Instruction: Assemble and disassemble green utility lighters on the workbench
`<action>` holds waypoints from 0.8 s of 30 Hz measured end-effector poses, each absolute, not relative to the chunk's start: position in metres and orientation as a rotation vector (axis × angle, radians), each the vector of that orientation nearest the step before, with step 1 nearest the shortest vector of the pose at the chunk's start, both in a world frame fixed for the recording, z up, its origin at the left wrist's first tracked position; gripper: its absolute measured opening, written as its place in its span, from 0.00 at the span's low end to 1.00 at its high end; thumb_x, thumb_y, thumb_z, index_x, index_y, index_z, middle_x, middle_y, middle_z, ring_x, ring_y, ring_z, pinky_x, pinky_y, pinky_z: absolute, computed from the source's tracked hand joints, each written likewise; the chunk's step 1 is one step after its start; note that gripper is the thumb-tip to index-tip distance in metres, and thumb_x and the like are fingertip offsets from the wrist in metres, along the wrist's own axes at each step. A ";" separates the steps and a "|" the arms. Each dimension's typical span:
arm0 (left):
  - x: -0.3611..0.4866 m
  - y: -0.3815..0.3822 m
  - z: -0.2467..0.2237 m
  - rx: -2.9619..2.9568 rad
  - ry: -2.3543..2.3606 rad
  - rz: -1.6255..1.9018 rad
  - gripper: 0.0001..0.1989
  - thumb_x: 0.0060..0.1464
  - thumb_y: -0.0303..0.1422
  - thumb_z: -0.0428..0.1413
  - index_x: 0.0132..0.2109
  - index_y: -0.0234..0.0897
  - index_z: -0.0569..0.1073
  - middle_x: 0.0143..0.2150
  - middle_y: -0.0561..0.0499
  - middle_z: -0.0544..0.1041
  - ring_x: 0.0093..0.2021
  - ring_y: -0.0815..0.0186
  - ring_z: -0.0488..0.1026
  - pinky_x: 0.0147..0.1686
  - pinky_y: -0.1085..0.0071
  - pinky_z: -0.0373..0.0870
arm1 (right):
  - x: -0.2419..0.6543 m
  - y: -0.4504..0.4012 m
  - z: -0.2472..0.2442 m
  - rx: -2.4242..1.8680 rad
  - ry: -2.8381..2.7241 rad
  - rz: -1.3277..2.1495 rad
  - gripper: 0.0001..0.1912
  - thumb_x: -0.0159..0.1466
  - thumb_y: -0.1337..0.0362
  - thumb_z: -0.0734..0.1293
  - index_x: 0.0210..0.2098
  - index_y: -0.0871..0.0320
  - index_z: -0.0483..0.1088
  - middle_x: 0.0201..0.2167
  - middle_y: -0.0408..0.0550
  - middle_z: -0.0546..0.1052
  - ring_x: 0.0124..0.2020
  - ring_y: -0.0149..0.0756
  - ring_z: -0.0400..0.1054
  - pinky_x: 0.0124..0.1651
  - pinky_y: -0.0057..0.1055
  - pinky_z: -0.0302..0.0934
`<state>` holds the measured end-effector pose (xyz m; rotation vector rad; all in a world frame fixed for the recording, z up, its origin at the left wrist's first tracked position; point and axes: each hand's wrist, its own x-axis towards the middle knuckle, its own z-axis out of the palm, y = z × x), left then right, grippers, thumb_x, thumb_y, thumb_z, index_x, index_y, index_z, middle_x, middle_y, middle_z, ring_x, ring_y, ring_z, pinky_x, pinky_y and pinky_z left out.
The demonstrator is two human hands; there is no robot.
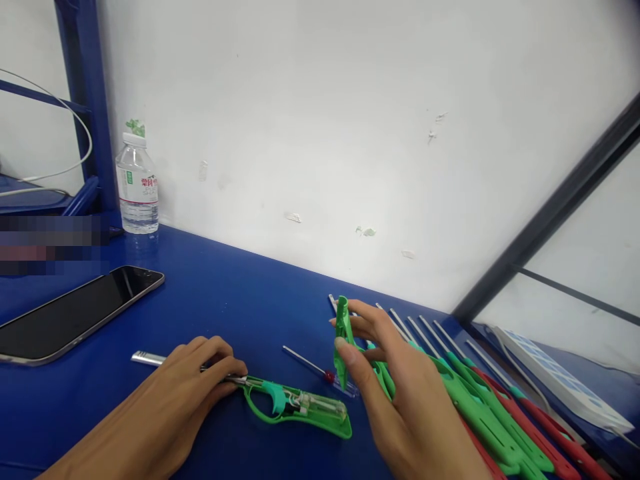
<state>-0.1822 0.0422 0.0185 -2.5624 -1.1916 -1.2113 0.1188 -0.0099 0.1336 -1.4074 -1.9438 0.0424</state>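
Our left hand [200,375] grips metal tube [147,359] of opened lighter [299,405], near centre, open side up, likely so exposed parts stay seated. Our right hand [417,380] pinches green half-shell [343,337], raised clear. Lighter cradles clear tank [324,405]; contents, we cannot tell. Far-left bottle [137,187]: partly filled, clear liquid.

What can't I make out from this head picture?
All in the head view:
Metal tube: middle hidden under the left hand.
Green shell piece: partly covered by the right hand.
Lighters at right: some partly behind that hand.
Phone: cut off by the left edge.
Water bottle: fine label print too small.
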 end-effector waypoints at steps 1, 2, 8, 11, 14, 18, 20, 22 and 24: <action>-0.182 0.042 0.017 -2.537 -1.181 -1.197 0.17 0.77 0.30 0.55 0.55 0.55 0.87 0.48 0.59 0.89 0.46 0.65 0.87 0.49 0.72 0.81 | 0.118 -0.011 0.134 -1.426 -1.947 0.065 0.19 0.86 0.52 0.64 0.72 0.41 0.73 0.62 0.47 0.90 0.54 0.47 0.90 0.52 0.37 0.84; -0.182 0.042 0.015 -2.527 -1.169 -1.175 0.18 0.77 0.28 0.55 0.55 0.55 0.87 0.49 0.60 0.89 0.47 0.64 0.87 0.50 0.72 0.80 | 0.116 -0.012 0.134 -1.439 -1.954 0.085 0.18 0.85 0.52 0.64 0.71 0.40 0.73 0.61 0.46 0.90 0.54 0.47 0.89 0.53 0.38 0.84; -0.178 0.042 0.022 -2.584 -1.181 -1.206 0.15 0.76 0.29 0.54 0.51 0.51 0.84 0.45 0.57 0.88 0.42 0.63 0.87 0.49 0.70 0.81 | 0.110 -0.014 0.135 -1.429 -1.979 0.128 0.17 0.87 0.54 0.63 0.71 0.39 0.74 0.60 0.43 0.91 0.54 0.45 0.89 0.54 0.37 0.83; -0.175 0.043 0.030 -2.613 -1.169 -1.261 0.13 0.76 0.29 0.54 0.49 0.50 0.83 0.44 0.58 0.87 0.41 0.65 0.87 0.46 0.72 0.81 | 0.114 -0.012 0.133 -1.446 -2.020 0.100 0.17 0.87 0.56 0.62 0.71 0.37 0.72 0.58 0.41 0.91 0.54 0.44 0.90 0.51 0.35 0.82; -0.172 0.043 0.036 -2.597 -1.142 -1.306 0.14 0.75 0.28 0.53 0.46 0.50 0.82 0.43 0.59 0.87 0.39 0.66 0.87 0.43 0.75 0.81 | 0.119 -0.008 0.132 -1.441 -2.167 0.145 0.17 0.86 0.57 0.62 0.70 0.37 0.70 0.58 0.40 0.90 0.54 0.44 0.89 0.48 0.34 0.80; -0.174 0.043 0.034 -2.589 -1.118 -1.279 0.15 0.73 0.27 0.54 0.46 0.51 0.84 0.44 0.59 0.88 0.40 0.67 0.88 0.45 0.76 0.82 | 0.121 -0.002 0.130 -1.477 -2.229 0.321 0.10 0.84 0.61 0.64 0.62 0.41 0.71 0.57 0.40 0.88 0.55 0.43 0.87 0.49 0.34 0.77; -0.176 0.043 0.031 -2.625 -1.133 -1.211 0.16 0.72 0.27 0.55 0.48 0.51 0.85 0.45 0.59 0.89 0.42 0.67 0.88 0.47 0.76 0.82 | 0.120 0.000 0.129 -1.515 -2.220 0.341 0.05 0.83 0.62 0.65 0.55 0.44 0.71 0.50 0.40 0.87 0.46 0.41 0.86 0.42 0.33 0.73; -0.178 0.043 0.029 -2.671 -1.127 -1.139 0.18 0.71 0.25 0.54 0.49 0.52 0.86 0.46 0.58 0.89 0.43 0.66 0.88 0.48 0.76 0.82 | 0.119 0.002 0.128 -1.538 -2.252 0.255 0.04 0.83 0.62 0.66 0.49 0.46 0.71 0.45 0.41 0.85 0.39 0.41 0.82 0.37 0.34 0.69; -0.179 0.043 0.030 -2.698 -1.077 -1.092 0.22 0.71 0.23 0.52 0.49 0.53 0.87 0.47 0.58 0.90 0.44 0.65 0.88 0.50 0.75 0.82 | 0.117 0.004 0.128 -1.575 -2.298 0.150 0.06 0.84 0.62 0.67 0.48 0.47 0.74 0.46 0.43 0.84 0.41 0.43 0.82 0.39 0.36 0.67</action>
